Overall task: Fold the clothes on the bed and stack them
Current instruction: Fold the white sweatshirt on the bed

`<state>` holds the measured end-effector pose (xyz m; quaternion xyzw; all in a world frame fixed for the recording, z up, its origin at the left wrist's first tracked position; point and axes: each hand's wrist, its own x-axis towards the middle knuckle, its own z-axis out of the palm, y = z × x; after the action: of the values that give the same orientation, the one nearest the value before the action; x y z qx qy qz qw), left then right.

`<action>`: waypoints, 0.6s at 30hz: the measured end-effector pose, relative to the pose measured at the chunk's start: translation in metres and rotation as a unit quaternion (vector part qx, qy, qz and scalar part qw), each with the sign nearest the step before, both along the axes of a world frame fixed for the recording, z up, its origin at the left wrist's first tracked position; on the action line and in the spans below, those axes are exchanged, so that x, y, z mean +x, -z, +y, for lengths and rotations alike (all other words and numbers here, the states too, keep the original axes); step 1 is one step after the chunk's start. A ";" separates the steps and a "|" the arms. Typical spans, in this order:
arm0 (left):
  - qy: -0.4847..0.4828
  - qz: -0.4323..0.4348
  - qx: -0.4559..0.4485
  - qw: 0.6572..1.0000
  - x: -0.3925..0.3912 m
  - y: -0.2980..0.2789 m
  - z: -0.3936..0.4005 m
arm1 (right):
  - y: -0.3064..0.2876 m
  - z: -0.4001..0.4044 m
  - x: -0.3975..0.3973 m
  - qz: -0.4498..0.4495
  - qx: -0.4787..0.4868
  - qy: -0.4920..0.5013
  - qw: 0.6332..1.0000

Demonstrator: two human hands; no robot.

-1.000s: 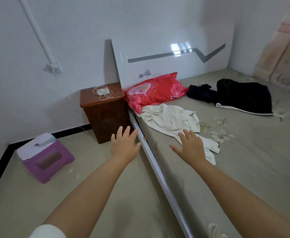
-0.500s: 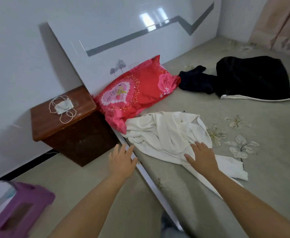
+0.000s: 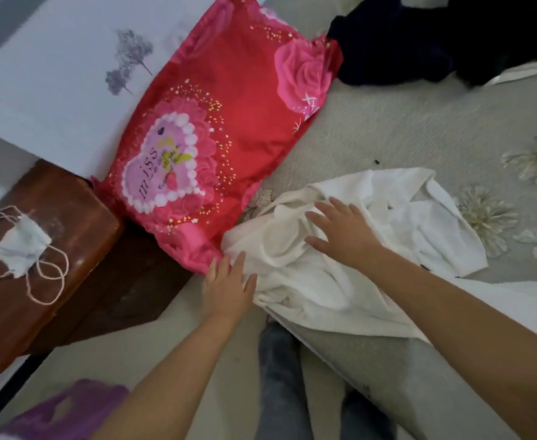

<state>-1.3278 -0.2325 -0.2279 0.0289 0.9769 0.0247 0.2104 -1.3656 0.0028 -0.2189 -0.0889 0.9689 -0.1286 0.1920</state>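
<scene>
- Both hands have closed in since half a second ago: the right hand (image 3: 345, 235), which lay at the garment's near hem, now rests flat on the middle of the crumpled cream-white cotton garment (image 3: 349, 249), and the left hand (image 3: 229, 289), then short of the cloth, now meets its left edge.
- Right hand: fingers spread and straight, palm down on the fabric, pinching nothing. Left hand: fingers straight and slightly fanned, tips touching the cloth's edge at about 9 o'clock from the right hand; no curl around any fold shows.
- That garment lies bunched at the near edge of the grey flower-embroidered bedspread (image 3: 419, 138), part of it draped over the side.
- Step in hand, as I judge it: the very first one, taking hold of the first piece. Nothing is folded or stacked yet.
- Next move calls for finding a collar, hem or shoulder seam, gripping it with both hands, and pulling the piece clear onto open bedspread at 3 o'clock to lay it flat.
- At 11 o'clock the red satin pillow with a pink heart print (image 3: 216, 147) touches the cloth and could be dragged along.
- At 1 o'clock the black heap of clothing (image 3: 419, 42) is cut by the frame's top edge; it may be two pieces, but motion blur hides that.
- What sort of garment the white piece is cannot be told; sleeves and neckline are buried in folds.
</scene>
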 end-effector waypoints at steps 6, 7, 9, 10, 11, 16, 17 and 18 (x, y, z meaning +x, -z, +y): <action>0.122 -0.043 0.090 0.988 -0.057 0.048 -0.012 | 0.054 -0.021 -0.016 -0.064 0.026 0.086 0.994; 0.132 -0.059 0.096 0.985 -0.062 0.053 -0.010 | 0.060 -0.020 -0.014 -0.052 0.023 0.098 0.994; 0.150 -0.032 0.130 0.980 -0.069 0.060 -0.007 | 0.068 -0.017 -0.011 -0.027 0.012 0.124 0.992; 0.158 -0.011 0.161 0.974 -0.071 0.062 -0.006 | 0.069 -0.015 -0.009 -0.021 0.007 0.146 0.989; 0.167 0.004 0.202 0.965 -0.073 0.063 -0.005 | 0.067 -0.013 -0.009 -0.018 -0.004 0.176 0.984; 0.176 -0.006 0.356 0.918 -0.098 0.039 0.002 | 0.030 0.004 -0.008 -0.045 -0.173 0.352 0.919; 0.186 0.000 0.374 0.909 -0.103 0.029 0.006 | 0.021 0.009 -0.007 -0.031 -0.177 0.367 0.913; 0.193 0.008 0.389 0.901 -0.107 0.018 0.011 | 0.012 0.015 -0.006 -0.020 -0.175 0.374 0.911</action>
<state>-1.4351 -0.2217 -0.2457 0.2964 0.8663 0.3616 0.1756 -1.3712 0.0175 -0.2314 0.2503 0.8891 -0.3603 0.1303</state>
